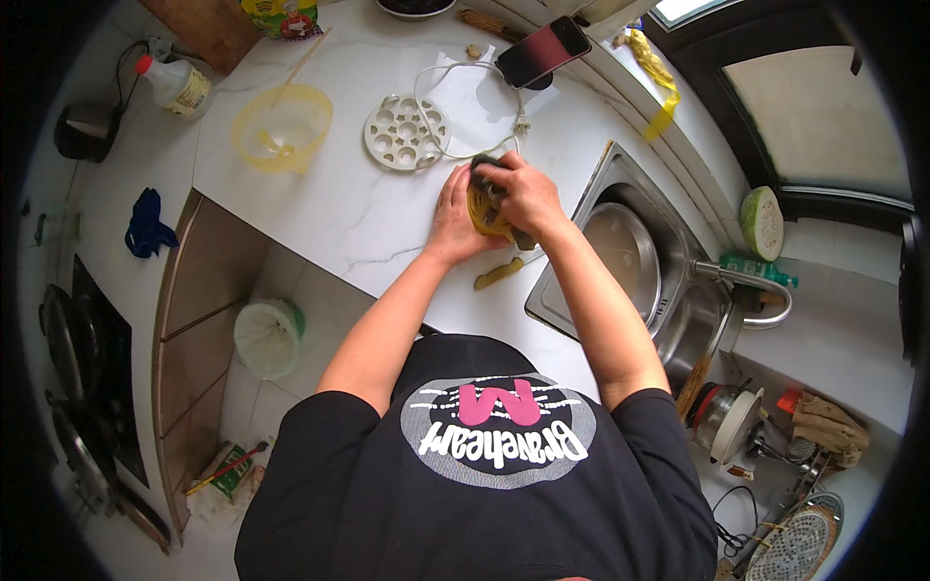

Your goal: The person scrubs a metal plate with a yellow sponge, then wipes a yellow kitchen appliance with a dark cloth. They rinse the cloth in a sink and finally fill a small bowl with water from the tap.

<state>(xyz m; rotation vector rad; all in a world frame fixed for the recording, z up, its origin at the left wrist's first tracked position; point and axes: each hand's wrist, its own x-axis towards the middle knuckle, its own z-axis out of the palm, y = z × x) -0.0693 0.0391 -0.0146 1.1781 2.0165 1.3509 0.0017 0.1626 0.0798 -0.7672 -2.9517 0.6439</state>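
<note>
My left hand steadies a yellow slotted plastic piece on the white marbled counter. In my right hand is a dark cloth or scouring pad, pressed against the top of that piece. My fingers cover much of both, so the piece's full shape cannot be told. A brownish strip shows below my right hand. Nearer to me lies a knife with a yellow handle. Beyond my hands rests a pale round mould with shaped hollows, a white cable looping over it.
At right, a steel sink holds a metal basin of cloudy water. A phone leans on a stand at the back. A translucent yellow bowl and a red-capped bottle stand left. A lined bin is on the floor.
</note>
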